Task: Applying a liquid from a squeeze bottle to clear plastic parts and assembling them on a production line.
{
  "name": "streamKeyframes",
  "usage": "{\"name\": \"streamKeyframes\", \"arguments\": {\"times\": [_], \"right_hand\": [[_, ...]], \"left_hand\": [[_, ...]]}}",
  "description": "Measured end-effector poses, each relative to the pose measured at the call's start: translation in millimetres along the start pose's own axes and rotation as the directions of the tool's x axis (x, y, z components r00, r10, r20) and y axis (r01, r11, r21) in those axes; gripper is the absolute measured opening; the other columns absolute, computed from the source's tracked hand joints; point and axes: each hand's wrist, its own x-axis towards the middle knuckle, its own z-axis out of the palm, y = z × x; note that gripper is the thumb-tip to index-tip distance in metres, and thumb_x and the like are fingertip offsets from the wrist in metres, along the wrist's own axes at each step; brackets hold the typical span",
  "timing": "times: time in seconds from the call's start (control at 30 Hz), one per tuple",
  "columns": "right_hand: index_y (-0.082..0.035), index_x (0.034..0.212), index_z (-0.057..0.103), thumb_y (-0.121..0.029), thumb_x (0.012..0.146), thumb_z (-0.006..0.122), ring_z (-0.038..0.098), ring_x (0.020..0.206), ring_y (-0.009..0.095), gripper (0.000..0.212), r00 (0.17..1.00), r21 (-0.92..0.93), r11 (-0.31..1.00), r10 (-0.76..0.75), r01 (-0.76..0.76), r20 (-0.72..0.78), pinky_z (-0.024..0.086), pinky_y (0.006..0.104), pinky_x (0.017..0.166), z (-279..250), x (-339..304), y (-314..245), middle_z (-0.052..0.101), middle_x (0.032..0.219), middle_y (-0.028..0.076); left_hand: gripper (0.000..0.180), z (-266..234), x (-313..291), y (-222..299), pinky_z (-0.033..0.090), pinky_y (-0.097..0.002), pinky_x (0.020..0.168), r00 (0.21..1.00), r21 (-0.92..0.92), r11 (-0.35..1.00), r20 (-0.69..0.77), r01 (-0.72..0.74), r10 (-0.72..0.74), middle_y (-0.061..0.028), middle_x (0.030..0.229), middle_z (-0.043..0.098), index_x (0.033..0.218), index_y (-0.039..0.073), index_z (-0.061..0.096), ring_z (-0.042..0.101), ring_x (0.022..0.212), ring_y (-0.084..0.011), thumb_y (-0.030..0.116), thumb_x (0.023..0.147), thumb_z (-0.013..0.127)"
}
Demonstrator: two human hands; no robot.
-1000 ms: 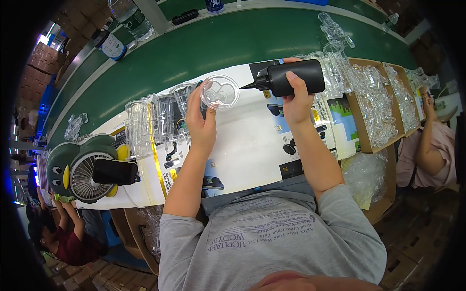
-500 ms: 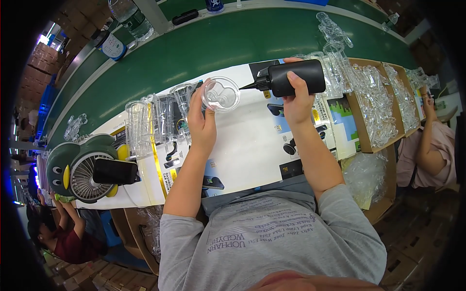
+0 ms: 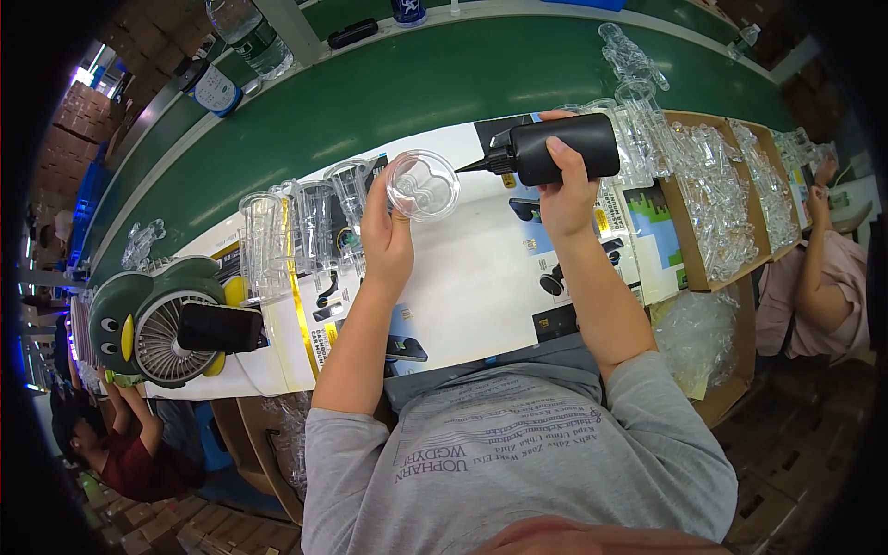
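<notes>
My left hand (image 3: 385,231) is closed round the side of a clear plastic cup (image 3: 423,186), whose round opening faces me and shows a curved, lobed shape inside. In my right hand (image 3: 569,190) lies a black squeeze bottle (image 3: 564,150), held on its side with the thumb on top. Its thin black nozzle (image 3: 474,166) points left, and the tip is at the right rim of the cup. Whether the tip touches the rim I cannot tell. Left of my left hand stand several clear plastic cups (image 3: 266,242) in a row.
More clear cups (image 3: 638,139) stand beyond the bottle, beside a cardboard box (image 3: 680,217) of small clear parts. A green fan (image 3: 171,338) with a phone (image 3: 220,327) on it sits at left. Printed cardboard (image 3: 453,305) covers the near worktop. Co-workers sit at both sides.
The cup has turned slightly in my left hand and shifted a little toward me. My right hand and the bottle stay nearly still.
</notes>
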Motion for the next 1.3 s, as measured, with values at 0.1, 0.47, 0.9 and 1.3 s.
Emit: {"name": "streamKeyframes", "arguments": {"times": [0.1, 0.47, 0.9, 1.3], "right_hand": [[-0.004, 0.105, 0.055, -0.016, 0.075, 0.057, 0.057, 0.077, 0.012, 0.033, 1.0, 0.02, 0.999, -0.027, 0.028, -0.014, 0.048, 0.0212, 0.062, 3, -1, 1, 0.054, 0.092, 0.006], [-0.005, 0.106, 0.055, -0.017, 0.075, 0.058, 0.057, 0.075, 0.011, 0.033, 1.0, -0.002, 1.0, -0.003, 0.003, -0.01, 0.048, 0.0205, 0.06, 1, 0, 1, 0.056, 0.089, 0.006], [-0.004, 0.106, 0.055, -0.017, 0.075, 0.058, 0.058, 0.076, 0.011, 0.034, 0.999, 0.01, 0.999, -0.036, 0.036, -0.021, 0.048, 0.0208, 0.062, 3, -1, 3, 0.056, 0.091, 0.007], [-0.004, 0.105, 0.054, -0.017, 0.074, 0.058, 0.058, 0.077, 0.012, 0.034, 1.0, -0.007, 1.0, -0.026, 0.025, -0.009, 0.05, 0.0215, 0.062, 2, -2, 0, 0.055, 0.092, 0.006]], "left_hand": [[0.037, 2, -1, -2, 0.03, -0.0347, 0.103, 1.0, -0.067, 0.998, -0.012, -0.012, 0.011, -0.015, 0.126, 0.048, 0.125, -0.001, 0.038, 0.044, 0.12, -0.0232, 0.017, 0.094, 0.044], [0.034, 2, 2, 4, 0.027, -0.0354, 0.105, 0.998, -0.186, 0.981, -0.026, 0.045, -0.051, -0.0174, 0.129, 0.044, 0.122, 0.0, 0.036, 0.041, 0.122, -0.0243, 0.014, 0.093, 0.047], [0.059, 2, 0, 2, 0.02, -0.0382, 0.108, 0.998, -0.129, 0.992, 0.068, 0.011, -0.003, -0.0177, 0.135, 0.037, 0.131, -0.003, 0.03, 0.033, 0.128, -0.0275, 0.011, 0.076, 0.046], [0.076, 3, 4, 5, 0.034, -0.0373, 0.1, 0.999, 0.242, 0.97, 0.032, -0.003, -0.005, -0.0141, 0.126, 0.041, 0.13, 0.003, 0.038, 0.042, 0.118, -0.0282, 0.006, 0.063, 0.073]]}}
